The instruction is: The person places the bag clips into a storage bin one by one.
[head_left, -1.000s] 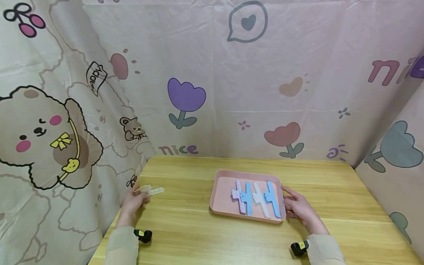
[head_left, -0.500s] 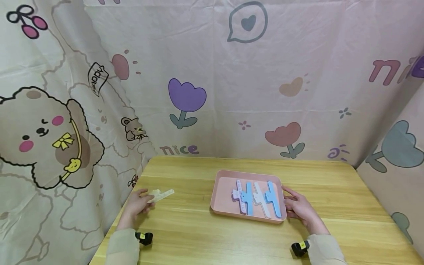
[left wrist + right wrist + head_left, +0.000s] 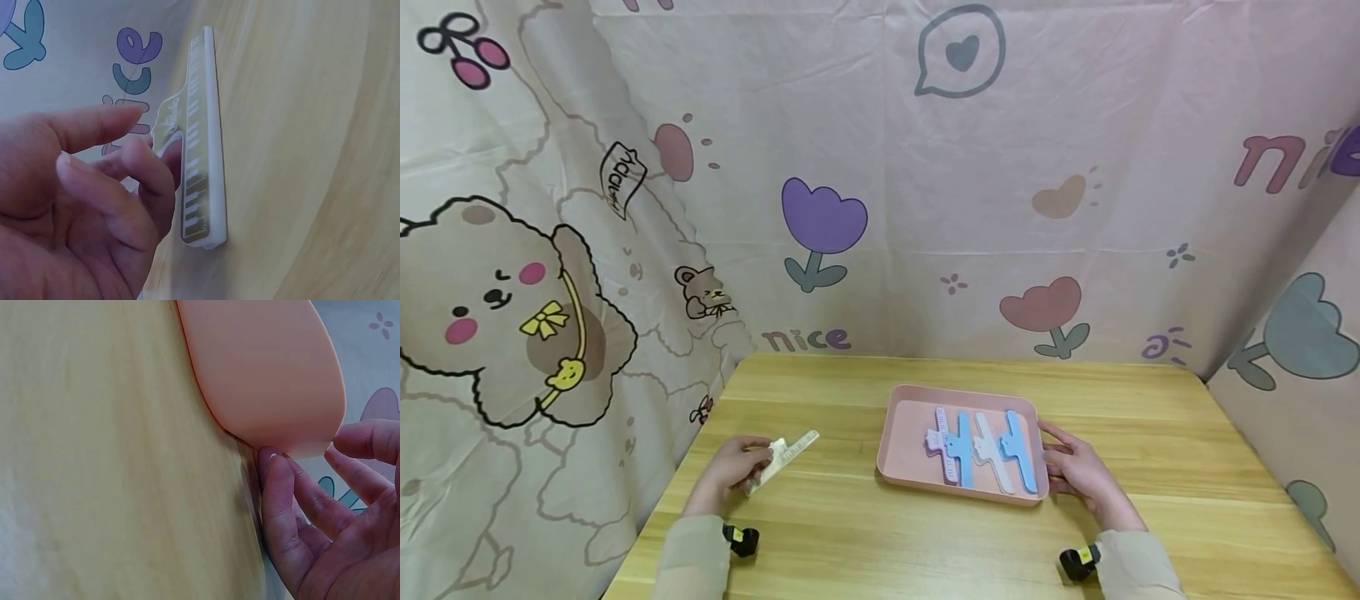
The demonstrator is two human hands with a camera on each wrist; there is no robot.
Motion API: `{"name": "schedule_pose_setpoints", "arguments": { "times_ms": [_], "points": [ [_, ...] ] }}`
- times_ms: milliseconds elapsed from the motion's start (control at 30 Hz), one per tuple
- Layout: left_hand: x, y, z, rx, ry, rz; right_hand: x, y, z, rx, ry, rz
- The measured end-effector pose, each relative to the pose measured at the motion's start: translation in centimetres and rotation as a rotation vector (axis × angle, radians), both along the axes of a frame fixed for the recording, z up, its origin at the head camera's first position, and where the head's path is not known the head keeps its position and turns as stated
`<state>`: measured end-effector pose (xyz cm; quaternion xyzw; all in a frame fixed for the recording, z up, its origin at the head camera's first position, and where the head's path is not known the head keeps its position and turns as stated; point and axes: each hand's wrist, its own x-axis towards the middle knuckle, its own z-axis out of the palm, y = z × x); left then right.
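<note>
In the head view my left hand [image 3: 739, 468] holds a pale bag clip [image 3: 784, 457] near the table's left side. Up close in the left wrist view, the clip's long bar [image 3: 199, 156] carries a piano-key pattern, and fingertips pinch its handle, partly hidden behind them. At the right end of a pink tray [image 3: 897, 443], my right hand [image 3: 1078, 468] holds the edge. The right wrist view shows bent fingers [image 3: 279, 494] against the tray's outer wall [image 3: 269, 369]. Inside lie a purple clip [image 3: 942, 446], a blue clip [image 3: 962, 450], a white clip [image 3: 992, 452] and another blue clip [image 3: 1017, 450].
The wooden table [image 3: 842, 542] stretches between and in front of both hands. A patterned curtain [image 3: 887, 308] hangs along its back and sides. Black wrist cameras sit on both sleeves.
My left hand has moved right and slightly nearer with the pale clip, whose bar now tilts more steeply. The right hand and the tray have stayed put.
</note>
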<state>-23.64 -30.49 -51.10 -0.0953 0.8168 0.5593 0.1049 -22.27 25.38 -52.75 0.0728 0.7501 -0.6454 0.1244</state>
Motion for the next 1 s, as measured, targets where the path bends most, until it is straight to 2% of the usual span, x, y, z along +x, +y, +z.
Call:
{"name": "schedule_pose_setpoints", "arguments": {
  "times_ms": [300,467,600,733,833,1000],
  "points": [
    [-0.8,0.3,-0.8,-0.022,0.029,0.021,-0.1,-0.1,0.1,-0.009,-0.008,-0.005],
    [-0.8,0.8,-0.8,-0.068,0.067,0.003,0.0,0.0,0.0,-0.007,-0.004,0.001],
    [-0.7,1.3,-0.8,-0.101,0.124,-0.088,0.0,-0.1,0.1,-0.015,-0.012,-0.003],
    [-0.6,1.9,-0.8,-0.113,0.145,-0.172,-0.1,-0.1,0.2,-0.018,-0.016,0.002],
    [-0.5,2.3,-0.7,-0.123,0.137,-0.179,-0.1,-0.1,0.3,-0.015,-0.015,0.008],
    [-0.5,2.6,-0.6,-0.119,0.115,-0.157,-0.1,-0.1,0.3,-0.008,-0.016,0.003]
  ]
}}
